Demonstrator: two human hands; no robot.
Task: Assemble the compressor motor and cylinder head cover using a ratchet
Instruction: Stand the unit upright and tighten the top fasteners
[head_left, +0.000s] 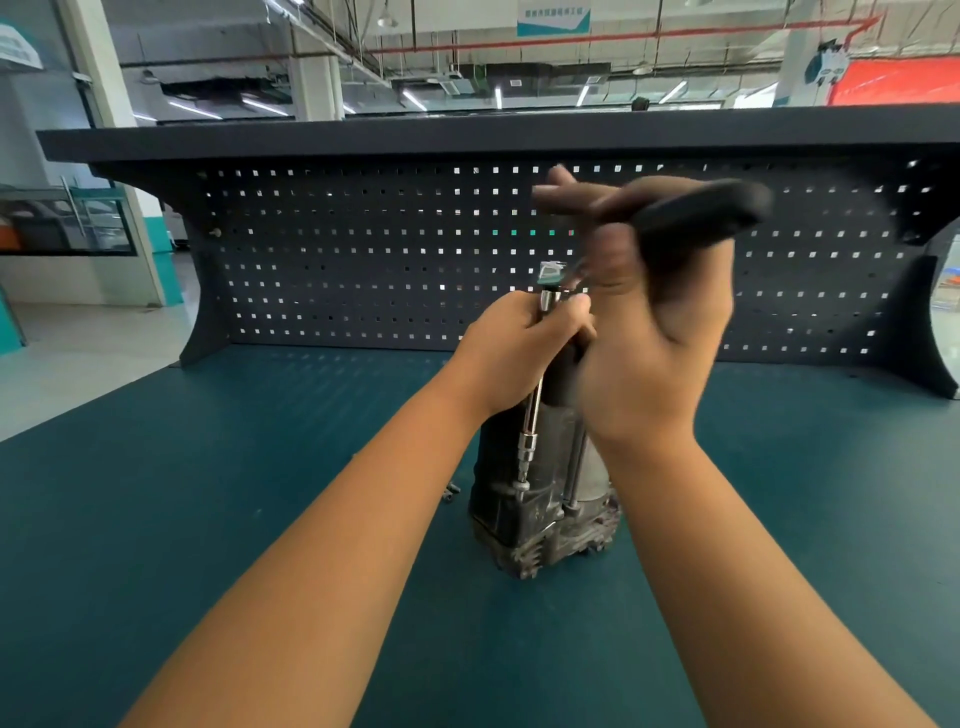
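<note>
At frame centre the compressor (540, 514) stands upright on the counter (260, 441). We curl the left hand (519, 348) fingers round the top of the extension bar (531, 415), presumably to keep it plumb. The right hand (660, 332) meets the ratchet handle (701, 213), but blur hides its fingers' grip.

One head-worn wide-angle view, looking forward and slightly down along the teal bench top (208, 493) to the pegboard (363, 260), compressor (540, 514) close at centre.
</note>
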